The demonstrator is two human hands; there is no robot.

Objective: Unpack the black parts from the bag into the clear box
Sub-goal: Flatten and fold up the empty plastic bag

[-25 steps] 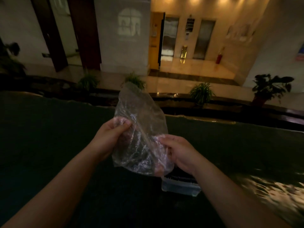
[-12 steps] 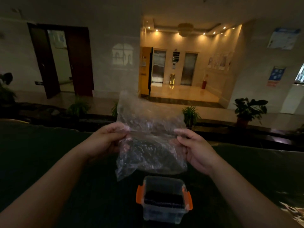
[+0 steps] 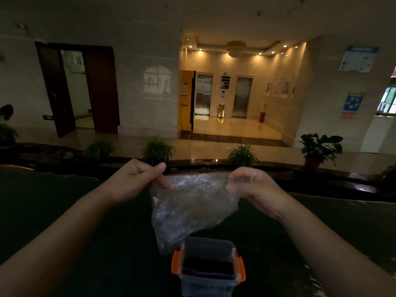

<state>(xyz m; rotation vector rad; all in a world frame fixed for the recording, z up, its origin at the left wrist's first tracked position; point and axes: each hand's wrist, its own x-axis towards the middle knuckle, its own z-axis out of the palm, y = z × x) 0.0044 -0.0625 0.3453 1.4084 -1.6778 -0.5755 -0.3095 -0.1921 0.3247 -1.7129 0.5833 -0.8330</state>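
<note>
A crumpled clear plastic bag [image 3: 190, 206] hangs in the air between my hands, stretched wide, and I see no dark parts in it. My left hand [image 3: 137, 181] pinches its upper left edge. My right hand [image 3: 250, 185] grips its upper right edge. Below the bag, on the dark green table [image 3: 64, 211], stands the clear box [image 3: 206, 284] with orange latches. A row of black parts [image 3: 206, 269] lies inside the box. The bag's lowest corner hangs just above the box's left rim.
The table's far edge runs behind my hands, with a dark ledge and several potted plants [image 3: 157, 150] beyond it. A lit lobby with elevator doors [image 3: 242, 97] lies further back. A pale patterned patch shows at the table's lower right corner.
My hands have moved apart and turned the bag from upright to spread sideways. The camera has tilted up, so the box sits lower in view.
</note>
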